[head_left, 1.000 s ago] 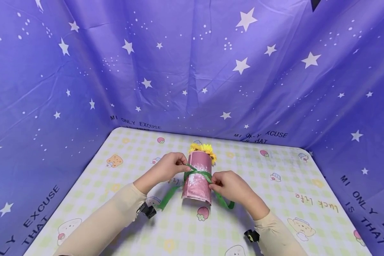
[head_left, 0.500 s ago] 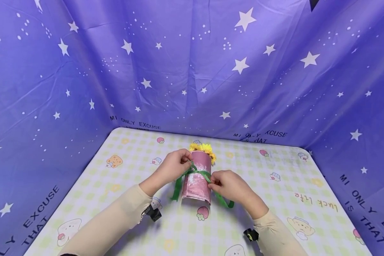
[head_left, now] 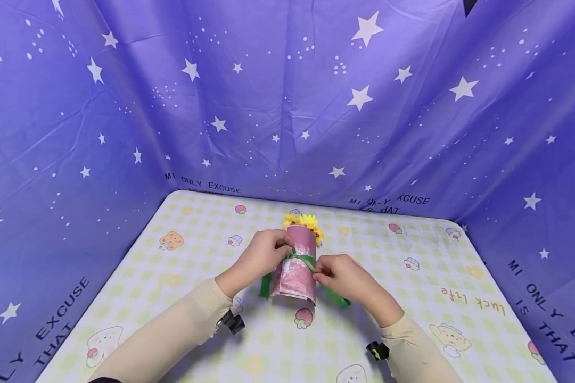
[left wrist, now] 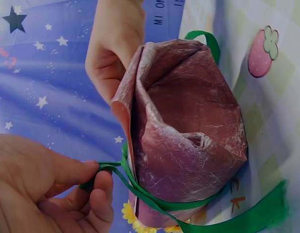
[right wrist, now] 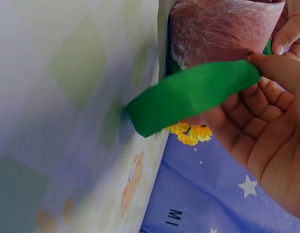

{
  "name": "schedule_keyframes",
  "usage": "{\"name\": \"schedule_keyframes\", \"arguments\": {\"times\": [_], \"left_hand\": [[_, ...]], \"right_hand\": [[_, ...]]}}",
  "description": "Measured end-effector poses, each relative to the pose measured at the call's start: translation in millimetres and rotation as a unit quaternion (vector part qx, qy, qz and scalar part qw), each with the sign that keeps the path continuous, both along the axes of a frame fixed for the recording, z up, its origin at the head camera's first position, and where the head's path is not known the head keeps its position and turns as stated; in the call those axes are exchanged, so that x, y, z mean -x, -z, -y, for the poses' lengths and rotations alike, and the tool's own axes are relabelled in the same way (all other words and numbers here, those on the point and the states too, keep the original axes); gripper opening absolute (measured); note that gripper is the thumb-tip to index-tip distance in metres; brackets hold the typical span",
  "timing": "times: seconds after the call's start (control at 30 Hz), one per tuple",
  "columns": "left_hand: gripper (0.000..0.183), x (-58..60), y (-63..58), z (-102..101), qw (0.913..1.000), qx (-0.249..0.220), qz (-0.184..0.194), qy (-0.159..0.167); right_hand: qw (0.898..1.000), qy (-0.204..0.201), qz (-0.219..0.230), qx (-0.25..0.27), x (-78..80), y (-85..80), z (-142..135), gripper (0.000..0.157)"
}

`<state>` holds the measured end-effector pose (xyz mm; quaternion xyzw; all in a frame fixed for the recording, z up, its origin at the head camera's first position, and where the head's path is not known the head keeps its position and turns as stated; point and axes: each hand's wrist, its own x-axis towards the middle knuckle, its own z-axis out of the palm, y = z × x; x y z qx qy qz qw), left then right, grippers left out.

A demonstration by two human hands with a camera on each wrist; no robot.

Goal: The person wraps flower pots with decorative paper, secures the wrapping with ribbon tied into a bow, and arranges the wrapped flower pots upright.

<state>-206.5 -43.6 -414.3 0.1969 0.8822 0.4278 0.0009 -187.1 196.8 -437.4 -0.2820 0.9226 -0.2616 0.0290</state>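
A bouquet wrapped in pink paper lies on the table, its yellow flowers pointing away from me. Green ribbon runs round the middle of the wrap. My left hand pinches a piece of the ribbon between thumb and fingertips at the upper left of the wrap. On the other side, my right hand pinches the ribbon at the wrap's right edge. A loose green tail hangs from the right fingers in the right wrist view. In the left wrist view, the wrap's folded bottom end faces the camera.
A checkered cloth with cartoon prints covers the table. Purple curtains with white stars stand behind it and at both sides. A black wrist camera sits under the left sleeve, another by the right sleeve.
My left hand has moved right, first up and then down, closer over the front of the wrap. The left ribbon tail has swung in beside the wrap. My right hand stays nearly still.
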Motion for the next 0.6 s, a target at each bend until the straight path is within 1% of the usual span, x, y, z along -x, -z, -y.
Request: {"name": "schedule_keyframes", "arguments": {"times": [0.1,0.2,0.3,0.37,0.47,0.6], "left_hand": [[0.012,2.2,2.7,3,0.9996,-0.02,0.02,0.003],[0.011,3.7,3.9,5,0.9989,-0.03,0.035,0.007],[0.003,4.7,4.2,6,0.9984,-0.038,0.041,0.012],[0.004,4.7,3.7,7,0.9984,-0.04,0.039,0.012],[0.005,4.3,3.3,6,0.9985,-0.038,0.04,0.002],[0.005,3.0,2.1,5,0.9993,-0.023,0.027,-0.015]], "right_hand": [[0.999,-0.01,0.023,0.022,-0.5,-1.1,-5,0.01],[0.998,-0.018,0.046,0.034,-1.0,-3.5,-12,0.002],[0.997,-0.016,0.063,0.039,-2.1,-6.7,-20,0.004],[0.996,-0.011,0.073,0.044,-3.4,-8.8,-25,0.005],[0.995,-0.004,0.082,0.051,-5.8,-11.2,-30,0.006],[0.996,-0.006,0.076,0.046,-9.3,-13.6,-37,0.007]]}}
